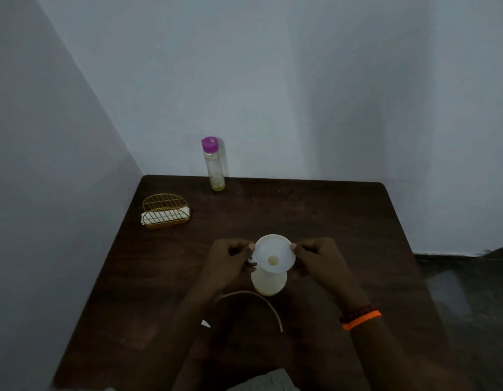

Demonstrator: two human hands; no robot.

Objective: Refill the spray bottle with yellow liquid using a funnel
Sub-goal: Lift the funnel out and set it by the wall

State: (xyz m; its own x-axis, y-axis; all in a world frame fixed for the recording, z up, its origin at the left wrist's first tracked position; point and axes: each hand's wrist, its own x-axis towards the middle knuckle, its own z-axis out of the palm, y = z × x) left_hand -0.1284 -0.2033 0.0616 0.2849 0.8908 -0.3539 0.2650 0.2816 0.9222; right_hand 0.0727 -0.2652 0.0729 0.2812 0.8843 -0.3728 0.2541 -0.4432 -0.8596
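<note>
Head view is showing both hands working at a white funnel [275, 253] that is sitting in the neck of a white spray bottle [268, 282], which is standing upright near the middle of a dark wooden table [343, 221]. The left hand [230, 261] is pinching the funnel's rim on its left side, fingers curled in; the right hand [315, 259] is pinching the rim on the opposite side. Something small and white is showing behind the left fingers, too hidden to name. A thin curved dip tube [253, 296] is lying on the table just in front of the bottle. Against the wall, well apart from the hands, a clear bottle with a purple cap [213, 165] is standing with a little yellow liquid at its bottom. A gold wire holder [166, 211] is sitting at the far left.

Handling, as a judgement: the funnel is looking like thin, light, stiff plastic, easy to tip, so the rim is the sensible place to steady it. The spray bottle is probably nearly empty and top-heavy with the funnel in, so gripping its body is likely safer while pouring. The capped bottle seems light and smooth; taking it round the middle should suit.
</note>
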